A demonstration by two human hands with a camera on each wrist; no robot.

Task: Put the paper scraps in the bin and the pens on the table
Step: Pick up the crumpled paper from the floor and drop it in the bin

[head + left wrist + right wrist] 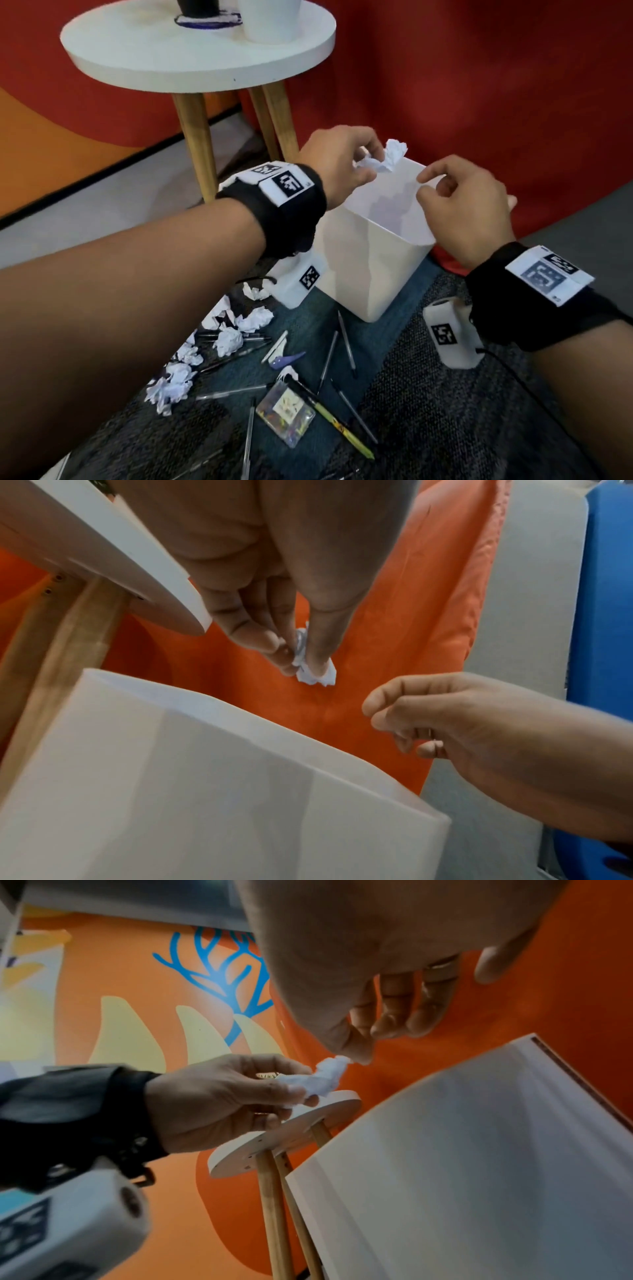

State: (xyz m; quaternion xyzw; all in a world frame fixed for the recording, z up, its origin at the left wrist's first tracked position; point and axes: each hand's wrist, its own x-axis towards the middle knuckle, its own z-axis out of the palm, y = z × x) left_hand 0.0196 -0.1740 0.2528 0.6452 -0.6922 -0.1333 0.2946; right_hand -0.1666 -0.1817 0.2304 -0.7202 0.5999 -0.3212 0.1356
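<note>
Carpeted floor, left hand (pixel 337 161) fingers pinching paper scrap (pixel 387 159) over bin (pixel 359 274), right hand (pixel 466 209) loosely curled, empty.

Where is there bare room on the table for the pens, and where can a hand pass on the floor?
The table is bare in front of the black cup and white pot. On the floor, grey carpet right of the pens is free. Left of the bin, paper scraps and pens crowd together.
</note>
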